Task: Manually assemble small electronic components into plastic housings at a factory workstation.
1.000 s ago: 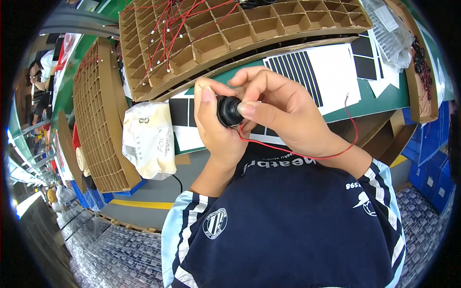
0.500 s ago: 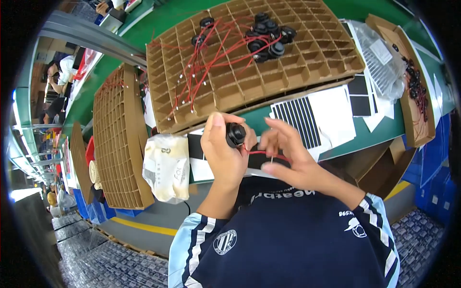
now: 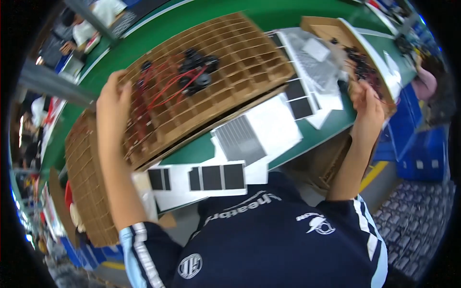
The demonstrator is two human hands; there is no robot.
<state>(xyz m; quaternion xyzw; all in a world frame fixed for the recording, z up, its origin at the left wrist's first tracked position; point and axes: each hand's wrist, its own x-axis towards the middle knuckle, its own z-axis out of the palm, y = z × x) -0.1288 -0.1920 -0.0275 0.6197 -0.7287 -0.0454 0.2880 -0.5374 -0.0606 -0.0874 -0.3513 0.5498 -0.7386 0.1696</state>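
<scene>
My left hand [image 3: 114, 95] is raised at the far left edge of a cardboard divider tray [image 3: 240, 103]; motion blur hides whether its fingers hold anything. Beside it in the tray are a small black round part [image 3: 146, 65] and red wires [image 3: 161, 98]. A cluster of black round parts [image 3: 194, 72] sits farther right on the same grid. Over on the right, my right hand [image 3: 369, 103] has its fingers drawn together at the near side of a shallow carton [image 3: 319, 21] with small dark wired parts [image 3: 362, 65] in it. What those fingers grip is too blurred to name.
Against the carton lies a clear plastic bag [image 3: 312, 57]. White sheets with black rectangles [image 3: 218, 177] cover the near table edge. A second divider tray [image 3: 91, 187] stands at left. Blue bins [image 3: 427, 156] are at right, and a person [image 3: 425, 81] is beyond.
My hands have parted: the left moved to the tray's far left, the right to the carton. The black round part with red wire is no longer between them. The view has shifted.
</scene>
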